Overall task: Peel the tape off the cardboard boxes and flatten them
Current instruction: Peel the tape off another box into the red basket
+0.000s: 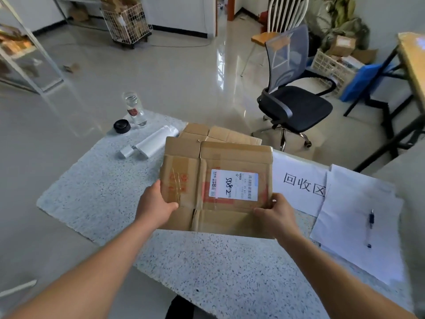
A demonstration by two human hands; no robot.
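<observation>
Brown flattened cardboard box (pixel 216 187) gripped by left hand (pixel 156 203) and right hand (pixel 276 215), leftover clear tape (pixel 177 183) probably wants peeling next imo.

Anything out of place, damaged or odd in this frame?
Minor only. The clear bottle stands uncapped near the far left corner of the table, its black cap lying beside it. The cardboard box shows loose tape strands on its left panel. No spill visible.
</observation>
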